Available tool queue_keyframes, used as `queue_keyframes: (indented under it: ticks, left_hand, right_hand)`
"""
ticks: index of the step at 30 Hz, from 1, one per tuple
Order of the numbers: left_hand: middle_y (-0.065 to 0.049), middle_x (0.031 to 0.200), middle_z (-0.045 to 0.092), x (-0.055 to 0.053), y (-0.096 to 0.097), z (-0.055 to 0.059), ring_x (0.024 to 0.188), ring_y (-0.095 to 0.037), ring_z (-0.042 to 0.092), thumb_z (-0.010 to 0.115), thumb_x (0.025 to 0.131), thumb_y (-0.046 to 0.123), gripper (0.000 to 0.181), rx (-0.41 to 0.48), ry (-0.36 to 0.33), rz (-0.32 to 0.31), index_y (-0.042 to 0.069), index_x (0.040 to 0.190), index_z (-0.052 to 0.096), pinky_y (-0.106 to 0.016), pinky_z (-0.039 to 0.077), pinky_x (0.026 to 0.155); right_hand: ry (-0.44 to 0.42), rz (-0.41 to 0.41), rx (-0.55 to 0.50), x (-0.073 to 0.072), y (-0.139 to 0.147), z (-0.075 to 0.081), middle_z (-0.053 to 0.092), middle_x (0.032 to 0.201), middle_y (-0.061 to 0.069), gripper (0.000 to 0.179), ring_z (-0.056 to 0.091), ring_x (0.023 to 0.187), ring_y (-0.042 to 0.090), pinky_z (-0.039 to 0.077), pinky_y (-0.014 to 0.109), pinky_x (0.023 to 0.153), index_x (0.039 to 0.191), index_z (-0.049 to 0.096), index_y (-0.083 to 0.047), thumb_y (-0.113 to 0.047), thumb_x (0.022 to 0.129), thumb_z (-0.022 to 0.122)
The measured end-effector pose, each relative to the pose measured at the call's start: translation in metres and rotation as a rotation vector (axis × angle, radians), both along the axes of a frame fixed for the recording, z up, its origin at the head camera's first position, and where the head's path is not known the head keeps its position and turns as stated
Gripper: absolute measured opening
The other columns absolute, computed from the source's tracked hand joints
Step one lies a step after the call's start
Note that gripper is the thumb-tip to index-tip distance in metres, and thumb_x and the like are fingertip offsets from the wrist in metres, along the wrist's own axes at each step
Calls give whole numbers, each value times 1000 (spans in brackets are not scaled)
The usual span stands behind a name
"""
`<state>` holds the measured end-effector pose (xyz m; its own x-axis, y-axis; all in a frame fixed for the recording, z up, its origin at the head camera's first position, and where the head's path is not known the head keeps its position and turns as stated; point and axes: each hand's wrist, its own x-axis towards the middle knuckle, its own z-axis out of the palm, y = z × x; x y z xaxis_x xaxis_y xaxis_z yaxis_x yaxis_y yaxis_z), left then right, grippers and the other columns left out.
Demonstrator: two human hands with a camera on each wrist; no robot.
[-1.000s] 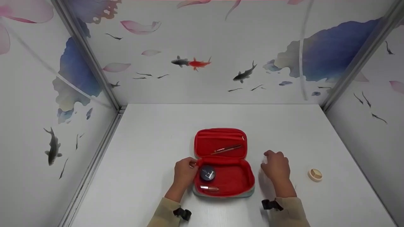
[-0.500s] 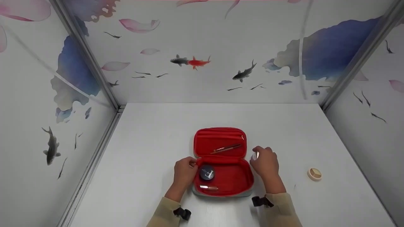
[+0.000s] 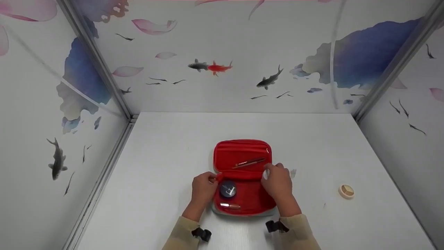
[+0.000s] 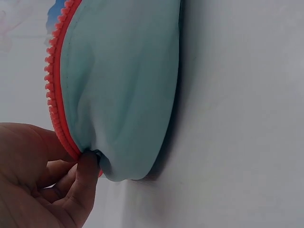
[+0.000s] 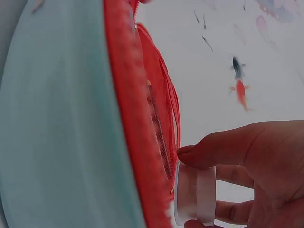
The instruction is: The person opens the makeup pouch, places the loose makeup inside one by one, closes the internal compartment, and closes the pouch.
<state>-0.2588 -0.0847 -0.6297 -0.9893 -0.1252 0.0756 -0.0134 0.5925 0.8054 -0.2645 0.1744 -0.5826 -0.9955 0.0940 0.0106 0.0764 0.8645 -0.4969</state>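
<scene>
A soft cosmetic case (image 3: pixel 246 196), red inside and pale green outside, lies unzipped with its lid folded back. My left hand (image 3: pixel 203 189) pinches the zippered edge at its left corner, thumb and finger on the fabric in the left wrist view. My right hand (image 3: pixel 278 182) is over the case's right edge. Its thumb and fingers grip a small round, pale, translucent jar (image 5: pixel 194 192). In the base are a dark round jar (image 3: pixel 228 189) with a white mark and a lipstick-like tube (image 3: pixel 229 206). Two slim pencil-like sticks (image 3: pixel 249 162) lie on the lid lining.
A round cream compact (image 3: pixel 346 191) with tan sections sits on the white table (image 3: pixel 166 146) to the right. A faint greyish patch (image 3: pixel 293 173) shows beside the right hand. Printed walls (image 3: pixel 222 90) enclose the table at the back and sides.
My right hand has moved left with the small jar, from the table beside the case to above its right edge. My left hand keeps its hold on the left corner.
</scene>
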Motion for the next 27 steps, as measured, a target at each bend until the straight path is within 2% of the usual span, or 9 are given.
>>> queue_keyframes:
  ticks: [5, 11, 19, 27]
  left_hand:
    - [-3, 83, 73, 0, -1, 1, 79, -15, 62, 75, 92, 4, 10, 11, -17, -2, 7, 100, 81, -32, 56, 72]
    - [-3, 83, 74, -1, -1, 1, 78, -14, 63, 74, 90, 4, 11, 17, 4, -8, 6, 98, 81, -33, 56, 72]
    - [-3, 84, 75, -1, -2, -1, 78, -13, 64, 74, 91, 3, 10, 0, 13, -11, 6, 98, 80, -31, 57, 71]
    - [-2, 84, 74, 0, -2, 1, 80, -13, 64, 75, 91, 4, 11, 1, 7, -5, 7, 100, 81, -32, 57, 72]
  right_hand:
    - [14, 42, 9, 4, -20, -2, 69, 119, 20, 36, 65, 106, 36, 61, 55, 87, 124, 75, -10, -13, 89, 78]
    - [39, 99, 18, 7, -33, -9, 69, 110, 15, 34, 64, 98, 31, 60, 52, 87, 119, 77, -10, -11, 85, 81]
    - [50, 156, 25, 12, -44, -13, 71, 108, 13, 37, 67, 100, 29, 61, 52, 93, 117, 77, -10, -10, 81, 85]
    - [50, 195, 32, 15, -55, -24, 71, 108, 11, 38, 65, 98, 27, 60, 48, 91, 118, 77, -12, -11, 81, 87]
